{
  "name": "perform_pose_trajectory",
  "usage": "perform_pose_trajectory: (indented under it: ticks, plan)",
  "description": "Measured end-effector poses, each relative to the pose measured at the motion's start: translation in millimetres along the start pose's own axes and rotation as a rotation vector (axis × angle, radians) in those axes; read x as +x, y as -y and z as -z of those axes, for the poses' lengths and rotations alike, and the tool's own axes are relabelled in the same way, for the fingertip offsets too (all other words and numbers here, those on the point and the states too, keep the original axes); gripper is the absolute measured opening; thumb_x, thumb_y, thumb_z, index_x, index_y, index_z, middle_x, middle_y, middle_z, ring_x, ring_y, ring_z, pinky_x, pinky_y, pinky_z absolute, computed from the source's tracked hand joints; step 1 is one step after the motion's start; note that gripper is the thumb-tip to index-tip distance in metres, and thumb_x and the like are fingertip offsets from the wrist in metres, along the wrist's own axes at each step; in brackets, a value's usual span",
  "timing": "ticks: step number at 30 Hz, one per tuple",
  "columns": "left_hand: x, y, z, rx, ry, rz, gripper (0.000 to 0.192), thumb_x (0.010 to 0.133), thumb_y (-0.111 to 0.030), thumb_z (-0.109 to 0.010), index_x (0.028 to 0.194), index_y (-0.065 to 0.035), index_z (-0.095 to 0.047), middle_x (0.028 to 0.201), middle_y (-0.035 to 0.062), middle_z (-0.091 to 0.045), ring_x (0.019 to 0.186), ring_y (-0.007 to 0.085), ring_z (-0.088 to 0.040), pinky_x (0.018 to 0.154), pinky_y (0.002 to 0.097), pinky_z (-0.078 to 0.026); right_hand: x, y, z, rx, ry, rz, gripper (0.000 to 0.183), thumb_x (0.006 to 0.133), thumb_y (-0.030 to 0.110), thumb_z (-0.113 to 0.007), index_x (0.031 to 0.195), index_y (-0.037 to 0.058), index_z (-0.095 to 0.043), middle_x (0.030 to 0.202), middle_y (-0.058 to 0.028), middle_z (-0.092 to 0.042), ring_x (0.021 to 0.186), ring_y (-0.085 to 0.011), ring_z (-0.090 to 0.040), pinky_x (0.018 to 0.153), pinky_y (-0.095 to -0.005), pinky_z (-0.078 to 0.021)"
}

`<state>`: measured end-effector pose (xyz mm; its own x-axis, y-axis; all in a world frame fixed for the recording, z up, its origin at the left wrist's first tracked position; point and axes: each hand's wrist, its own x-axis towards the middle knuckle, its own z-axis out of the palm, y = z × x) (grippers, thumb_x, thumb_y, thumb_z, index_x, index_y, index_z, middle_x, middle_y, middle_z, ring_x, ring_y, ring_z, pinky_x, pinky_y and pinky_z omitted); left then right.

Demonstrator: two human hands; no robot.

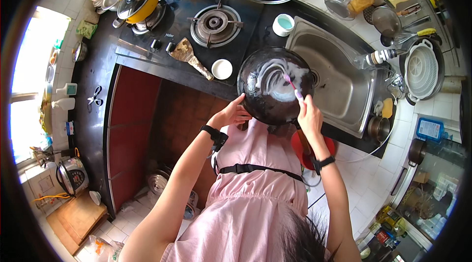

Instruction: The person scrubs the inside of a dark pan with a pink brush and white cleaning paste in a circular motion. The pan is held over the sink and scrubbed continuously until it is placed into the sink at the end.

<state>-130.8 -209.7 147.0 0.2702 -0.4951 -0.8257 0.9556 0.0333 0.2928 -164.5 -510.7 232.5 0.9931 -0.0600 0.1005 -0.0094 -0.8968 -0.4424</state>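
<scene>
A black wok [254,64] lies before me, partly over the counter edge and the sink's near corner, its handle [303,142] pointing towards me. White paste [284,94] is smeared in curved streaks across its middle. My right hand [310,116] grips a pink and white toothbrush [298,94], whose head rests in the paste. At the wok's left rim, my left hand [231,113] holds the edge, thumb on the side and fingers lower down. An uncapped white jar [283,26] with turquoise contents stands behind the wok; a white round lid [222,69] lies to its left.
Right of the wok is a steel sink [343,77]. A gas hob [215,22] carries a yellow pot [142,7]; a worn brown spatula-shaped tool [188,55] lies at its front. Scissors [95,96] rest on the left counter. A red basin [324,147] sits below the wok handle.
</scene>
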Motion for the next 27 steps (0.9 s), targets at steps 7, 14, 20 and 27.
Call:
perform_pose_trajectory:
  ticks: [7, 14, 20, 27]
  plan:
    - [9, 5, 6, -0.020, 0.006, 0.011, 0.097, 0.087, -0.079, -0.044, 0.134, 0.0048, -0.051, 0.136, 0.0198, -0.057, 0.123, 0.0292, -0.058, 0.108, 0.0419, -0.038, -17, 24, -13, 0.060, 0.049, 0.115, 0.013, 0.097, 0.021, -0.057, 0.097, 0.0091, -0.052, 0.079, -0.0140, -0.066, 0.069, -0.0382, -0.066, 0.054, -0.0481, -0.0506]
    - [3, 2, 3, 0.012, -0.007, 0.003, 0.100, 0.086, -0.081, -0.043, 0.135, 0.0056, -0.049, 0.136, 0.0195, -0.057, 0.123, 0.0286, -0.059, 0.105, 0.0387, -0.042, -5, -1, -2, -0.003, 0.005, -0.007, 0.014, 0.098, 0.021, -0.056, 0.098, 0.0082, -0.050, 0.077, -0.0171, -0.065, 0.071, -0.0418, -0.065, 0.056, -0.0523, -0.0490]
    - [1, 0, -1, -0.002, 0.004, -0.014, 0.100, 0.086, -0.081, -0.044, 0.136, 0.0064, -0.048, 0.136, 0.0212, -0.056, 0.124, 0.0302, -0.058, 0.107, 0.0396, -0.042, -26, 17, -10, 0.051, 0.067, 0.072, 0.014, 0.098, 0.020, -0.056, 0.097, 0.0074, -0.050, 0.077, -0.0171, -0.064, 0.070, -0.0404, -0.065, 0.056, -0.0508, -0.0492]
    - [3, -1, 3, 0.023, -0.002, -0.007, 0.098, 0.086, -0.080, -0.045, 0.132, 0.0071, -0.050, 0.134, 0.0232, -0.057, 0.123, 0.0310, -0.059, 0.106, 0.0400, -0.044, -7, -3, -1, 0.024, 0.015, 0.010, 0.013, 0.099, 0.019, -0.056, 0.102, 0.0076, -0.050, 0.078, -0.0181, -0.066, 0.070, -0.0409, -0.066, 0.055, -0.0501, -0.0493]
